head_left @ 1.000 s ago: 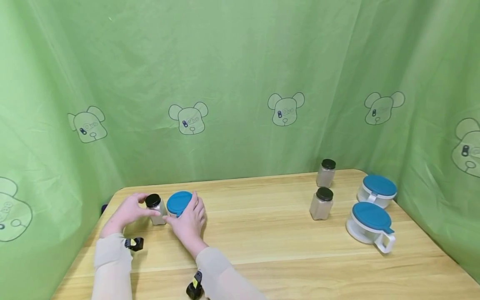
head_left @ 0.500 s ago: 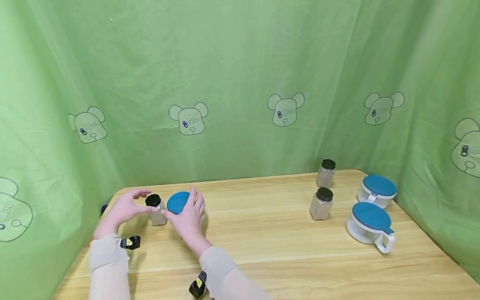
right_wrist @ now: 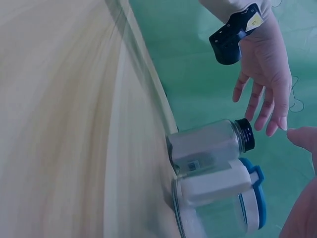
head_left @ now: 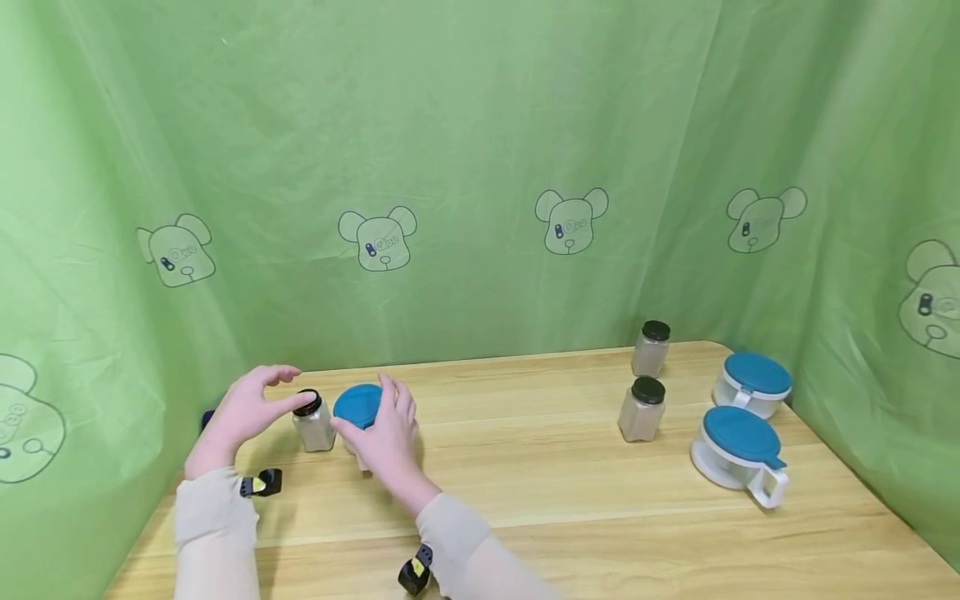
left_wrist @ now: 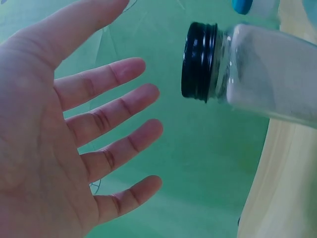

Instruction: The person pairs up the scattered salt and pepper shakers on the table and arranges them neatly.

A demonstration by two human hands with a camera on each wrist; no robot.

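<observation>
A pale wooden desk point(head_left: 525, 467) fills the lower part of the head view, its grain running mostly side to side and its far corners rounded. Green fabric point(head_left: 480, 108) hangs behind it and at both sides, softly creased and printed with outlined bear heads point(head_left: 572, 225), each with a small dark mark at one eye.

Near the desk's far left corner, a clear jar with a black lid point(head_left: 315, 428) stands upright, just beside a blue-lidded container point(head_left: 358, 406) with a white handle. Both hands are released: the left hand point(head_left: 249, 410) is spread beside the jar, apart from its lid in the left wrist view, while the right hand point(head_left: 388, 435) arches beside the container's lid; whether it touches there is hard to tell.

Well apart, towards the desk's right side, stand two more black-lidded jars point(head_left: 642, 410), one behind the other, and beside them two more blue-lidded containers point(head_left: 741, 433), the nearer one's white handle pointing towards the front.
</observation>
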